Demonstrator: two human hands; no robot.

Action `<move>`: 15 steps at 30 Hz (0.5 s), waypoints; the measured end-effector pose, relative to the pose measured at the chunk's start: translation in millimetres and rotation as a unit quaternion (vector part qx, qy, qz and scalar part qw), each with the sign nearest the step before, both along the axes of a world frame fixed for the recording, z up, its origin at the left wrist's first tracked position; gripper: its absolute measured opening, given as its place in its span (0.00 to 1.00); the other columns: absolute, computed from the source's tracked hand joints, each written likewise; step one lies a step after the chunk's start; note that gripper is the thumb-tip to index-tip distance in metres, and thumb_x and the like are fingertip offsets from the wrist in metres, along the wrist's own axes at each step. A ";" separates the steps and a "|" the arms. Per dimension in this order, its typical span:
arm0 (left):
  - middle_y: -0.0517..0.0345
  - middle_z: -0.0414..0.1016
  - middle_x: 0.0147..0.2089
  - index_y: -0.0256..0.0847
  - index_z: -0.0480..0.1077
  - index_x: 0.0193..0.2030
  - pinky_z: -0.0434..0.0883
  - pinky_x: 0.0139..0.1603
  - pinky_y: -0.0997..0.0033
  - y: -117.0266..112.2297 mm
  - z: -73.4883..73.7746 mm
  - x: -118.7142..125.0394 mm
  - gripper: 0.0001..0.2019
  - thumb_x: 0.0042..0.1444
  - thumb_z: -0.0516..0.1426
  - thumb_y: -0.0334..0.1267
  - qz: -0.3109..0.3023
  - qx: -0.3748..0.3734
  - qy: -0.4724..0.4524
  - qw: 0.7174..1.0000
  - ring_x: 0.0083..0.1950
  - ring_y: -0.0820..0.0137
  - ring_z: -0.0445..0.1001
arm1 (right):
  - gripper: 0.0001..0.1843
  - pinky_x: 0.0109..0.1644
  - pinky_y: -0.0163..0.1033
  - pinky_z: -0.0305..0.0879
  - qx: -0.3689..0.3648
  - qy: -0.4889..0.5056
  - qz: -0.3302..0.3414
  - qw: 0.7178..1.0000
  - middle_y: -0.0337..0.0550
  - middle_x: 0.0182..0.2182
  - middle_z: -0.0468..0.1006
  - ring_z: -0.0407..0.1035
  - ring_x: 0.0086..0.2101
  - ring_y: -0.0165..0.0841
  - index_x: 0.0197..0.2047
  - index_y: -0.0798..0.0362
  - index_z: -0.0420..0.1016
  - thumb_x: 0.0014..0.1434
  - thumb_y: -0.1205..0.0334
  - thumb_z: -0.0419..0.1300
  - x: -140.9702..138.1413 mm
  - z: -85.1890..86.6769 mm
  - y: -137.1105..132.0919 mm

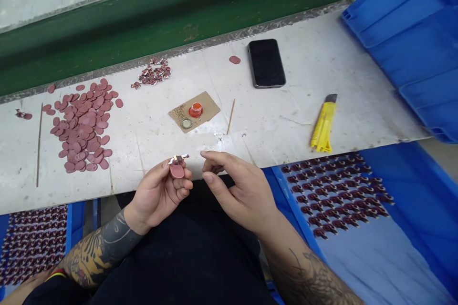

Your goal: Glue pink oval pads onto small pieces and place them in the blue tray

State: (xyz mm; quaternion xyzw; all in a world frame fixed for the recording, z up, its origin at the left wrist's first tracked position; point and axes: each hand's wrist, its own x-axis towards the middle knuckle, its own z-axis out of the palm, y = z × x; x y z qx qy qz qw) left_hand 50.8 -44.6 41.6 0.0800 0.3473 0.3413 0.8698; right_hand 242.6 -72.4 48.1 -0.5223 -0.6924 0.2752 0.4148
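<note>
My left hand (pixel 161 190) pinches a small figurine (pixel 178 166) with a reddish oval base between thumb and fingers, just past the bench's near edge. To its right, my right hand (pixel 238 186) is held with thumb and index finger apart, and nothing shows between them. Ahead of both hands lies a brown cardboard piece (pixel 211 104) bearing a small pot of orange-red liquid (pixel 195 109) and a bottle cap (pixel 186 123). A thin wooden stick (pixel 231 116) rests beside the cardboard.
Left on the bench are many reddish ovals (pixel 84 126) and a long thin rod (pixel 39 145); farther back, a pile of small figures (pixel 155 74). A black phone (pixel 266 63) and yellow utility knife (pixel 324 126) lie right. Blue crates (pixel 411 43) stand around; lower trays hold figure rows (pixel 332 190).
</note>
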 end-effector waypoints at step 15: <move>0.55 0.79 0.33 0.34 0.74 0.33 0.78 0.34 0.82 -5.3 0.6 7.6 0.13 0.62 0.62 0.43 -0.043 0.036 0.032 0.998 0.32 0.75 0.80 | 0.07 0.37 0.37 0.69 -0.065 0.071 0.053 0.994 0.39 0.31 0.76 0.72 0.33 0.31 0.39 0.51 0.77 0.65 0.68 0.57 -4.0 10.2 18.4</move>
